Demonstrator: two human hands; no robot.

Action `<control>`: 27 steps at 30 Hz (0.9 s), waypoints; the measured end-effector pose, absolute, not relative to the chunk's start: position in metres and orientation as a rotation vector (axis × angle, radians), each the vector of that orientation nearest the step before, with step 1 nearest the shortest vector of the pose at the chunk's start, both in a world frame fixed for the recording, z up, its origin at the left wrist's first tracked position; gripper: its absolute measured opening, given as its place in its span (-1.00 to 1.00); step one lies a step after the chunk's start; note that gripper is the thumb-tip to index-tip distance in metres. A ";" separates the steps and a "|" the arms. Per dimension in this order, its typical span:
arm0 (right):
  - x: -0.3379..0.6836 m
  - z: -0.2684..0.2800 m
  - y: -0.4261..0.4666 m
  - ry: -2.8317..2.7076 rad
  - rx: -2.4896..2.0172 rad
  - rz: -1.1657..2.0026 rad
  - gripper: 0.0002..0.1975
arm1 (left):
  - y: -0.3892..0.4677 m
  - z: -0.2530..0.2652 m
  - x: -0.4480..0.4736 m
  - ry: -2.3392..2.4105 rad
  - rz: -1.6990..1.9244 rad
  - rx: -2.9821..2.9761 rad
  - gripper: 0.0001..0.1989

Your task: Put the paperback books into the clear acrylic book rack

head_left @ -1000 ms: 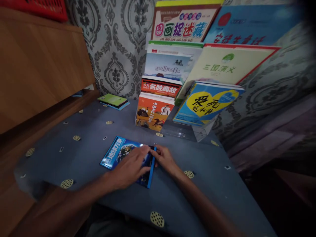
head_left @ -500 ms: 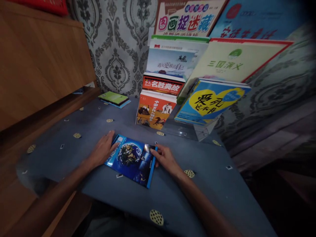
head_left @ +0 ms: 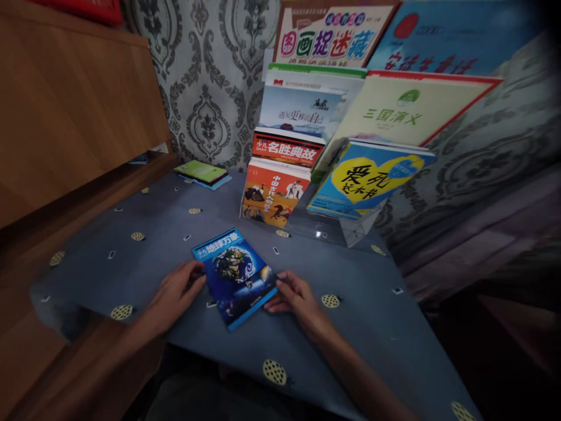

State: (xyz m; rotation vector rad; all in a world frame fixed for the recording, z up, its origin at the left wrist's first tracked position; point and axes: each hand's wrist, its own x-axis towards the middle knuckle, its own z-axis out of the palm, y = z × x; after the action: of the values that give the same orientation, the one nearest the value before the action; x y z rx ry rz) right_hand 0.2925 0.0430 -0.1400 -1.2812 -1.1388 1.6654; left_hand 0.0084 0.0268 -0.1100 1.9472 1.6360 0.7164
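A blue book (head_left: 239, 292) with a globe on its cover lies at a slant on the table, its title at the upper left. My left hand (head_left: 177, 292) is at the book's left edge, fingers curled and thumb close to the cover. At the lower right corner, my right hand (head_left: 293, 298) grips the book with its thumb near the top face and fingers at the edge. Behind the book stands a clear tiered rack (head_left: 350, 233) of books. Its front tier holds an orange book (head_left: 275, 196) and a blue book with a yellow heart (head_left: 368, 181).
A grey-blue cloth with pineapple prints covers the table (head_left: 153, 263). A small stack of thin books, green on top (head_left: 201, 172), lies at the back left. Along the left side runs a wooden cabinet (head_left: 79, 111). Patterned wallpaper (head_left: 205, 76) is behind the table.
The blue book has turned clockwise, so its title now faces more toward me. My left hand has moved from the cover down along the left edge; my right hand has shifted slightly down.
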 end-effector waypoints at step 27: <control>0.174 -0.134 0.131 -2.470 -1.106 0.645 -0.28 | 0.039 -0.162 0.032 1.899 0.593 2.549 -0.62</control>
State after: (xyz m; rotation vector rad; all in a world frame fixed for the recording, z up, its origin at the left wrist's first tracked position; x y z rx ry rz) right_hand 0.1741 0.1310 -0.1336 -1.1064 -2.4703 0.6445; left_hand 0.0323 0.0394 -0.1623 2.5488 1.8989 0.5926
